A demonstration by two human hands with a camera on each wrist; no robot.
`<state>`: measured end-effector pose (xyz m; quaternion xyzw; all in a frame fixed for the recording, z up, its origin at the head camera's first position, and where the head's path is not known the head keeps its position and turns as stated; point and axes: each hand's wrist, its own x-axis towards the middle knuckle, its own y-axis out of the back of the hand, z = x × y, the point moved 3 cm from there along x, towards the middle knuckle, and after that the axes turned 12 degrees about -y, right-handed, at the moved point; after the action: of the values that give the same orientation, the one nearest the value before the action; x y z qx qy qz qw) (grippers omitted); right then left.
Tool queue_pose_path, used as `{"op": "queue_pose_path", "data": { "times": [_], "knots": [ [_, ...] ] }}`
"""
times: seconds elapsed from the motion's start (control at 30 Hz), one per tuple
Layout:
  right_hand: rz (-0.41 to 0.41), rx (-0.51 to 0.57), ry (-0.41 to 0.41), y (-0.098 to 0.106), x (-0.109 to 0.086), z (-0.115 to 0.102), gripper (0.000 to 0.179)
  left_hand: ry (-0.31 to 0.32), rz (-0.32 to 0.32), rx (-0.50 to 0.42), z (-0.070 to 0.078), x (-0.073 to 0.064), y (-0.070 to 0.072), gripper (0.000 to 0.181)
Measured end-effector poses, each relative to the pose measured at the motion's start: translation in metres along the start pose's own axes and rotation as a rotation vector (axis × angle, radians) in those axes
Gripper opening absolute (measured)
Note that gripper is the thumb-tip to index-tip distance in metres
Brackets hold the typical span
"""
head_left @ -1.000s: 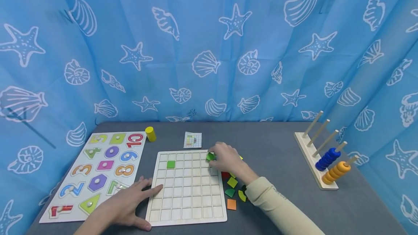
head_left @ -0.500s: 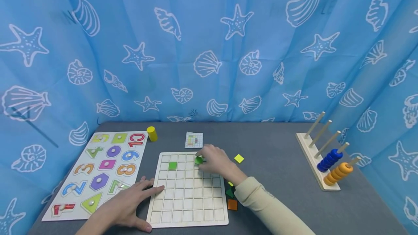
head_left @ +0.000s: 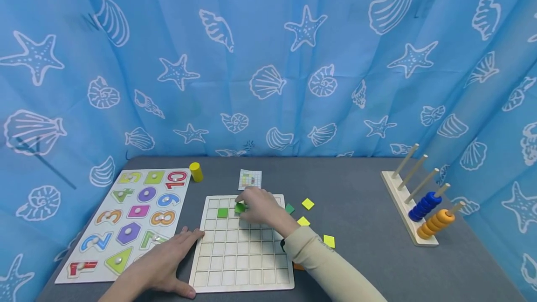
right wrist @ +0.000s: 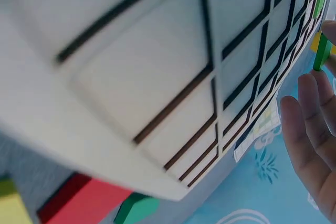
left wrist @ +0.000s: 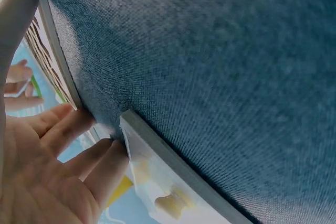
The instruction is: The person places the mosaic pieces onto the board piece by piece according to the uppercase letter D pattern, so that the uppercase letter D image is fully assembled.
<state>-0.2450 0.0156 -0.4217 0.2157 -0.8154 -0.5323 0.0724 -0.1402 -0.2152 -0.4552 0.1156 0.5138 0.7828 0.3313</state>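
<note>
In the head view, my right hand (head_left: pixel 261 209) pinches a green tile (head_left: pixel 239 208) over the upper part of a white grid board (head_left: pixel 236 263). That tile (right wrist: pixel 322 52) stands tilted between thumb and fingers in the right wrist view. A green square tile (head_left: pixel 222 213) lies in a cell of the board, left of the held one. My left hand (head_left: pixel 169 256) rests at the board's left edge, its fingers extended and the thumb by the lower left corner. In the left wrist view, the fingers of the left hand (left wrist: pixel 58 166) reach between the board and the puzzle board.
A number and shape puzzle board (head_left: pixel 136 211) lies left. A yellow cylinder (head_left: pixel 196 172) and a small pattern card (head_left: pixel 247 178) sit behind. Loose tiles, including yellow ones (head_left: pixel 329 241), lie right, partly under my forearm. Farther right stands a peg stacker with rings (head_left: pixel 436 223).
My right hand has carried the green tile leftward across the board, towards the green square there. My left index finger has drawn back to the board's edge.
</note>
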Motion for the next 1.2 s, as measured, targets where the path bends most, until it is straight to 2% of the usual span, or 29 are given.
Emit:
{"op": "queue_pose_path", "data": {
  "times": [0.23,0.43,0.73,1.2],
  "knots": [
    [-0.021,-0.019,-0.016,-0.008,0.007,-0.009,0.037,0.013,0.009,0.006,0.001,-0.001,0.000,0.131],
    [-0.038,-0.005,-0.023,-0.014,0.009,-0.012,0.037,0.001,0.031,0.021,0.000,-0.001,0.001,0.130],
    [-0.056,-0.040,-0.029,-0.018,0.009,-0.016,0.039,0.003,0.030,0.014,0.000,-0.001,0.000,0.130],
    [-0.039,-0.041,-0.002,-0.018,0.007,-0.014,0.027,-0.015,0.039,0.026,-0.002,-0.002,-0.001,0.130]
  ]
}}
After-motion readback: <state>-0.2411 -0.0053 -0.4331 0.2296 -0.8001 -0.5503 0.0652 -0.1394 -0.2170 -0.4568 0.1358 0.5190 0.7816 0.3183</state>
